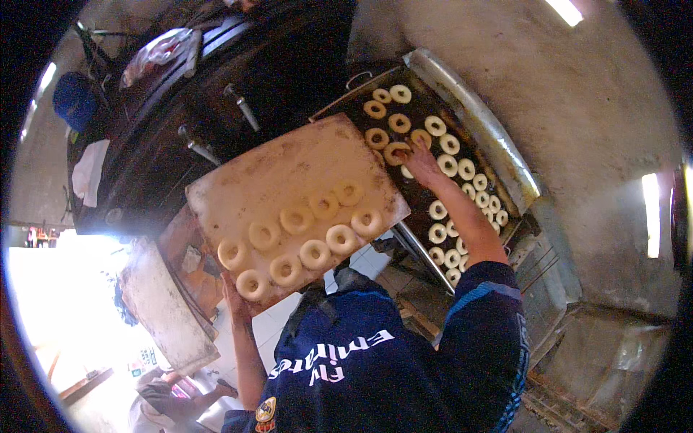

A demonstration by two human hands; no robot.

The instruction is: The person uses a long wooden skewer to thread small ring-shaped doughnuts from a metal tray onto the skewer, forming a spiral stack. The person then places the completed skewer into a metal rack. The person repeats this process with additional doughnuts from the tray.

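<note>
My left hand (237, 297) grips the lower left edge of a floured wooden board (274, 173), which is tilted beside the fryer. Two rows of pale raw ring doughnuts (315, 254) lie along the board's near side. Beyond the board's right edge, my right hand (424, 167) reaches over a wide frying vat (411, 83) of dark oil. Its fingertips are at a doughnut (390, 157), with one finger seeming to go into the hole. Many more pale doughnuts (448, 165) float in the vat, mostly to the right of my forearm, which hides some.
A metal rim (473, 108) borders the vat's far right side, against a wall. Dark equipment with two metal handles (245, 112) stands behind the board. At lower left are a worn panel (170, 310) and another person (170, 404). A blue cap (74, 101) hangs at far left.
</note>
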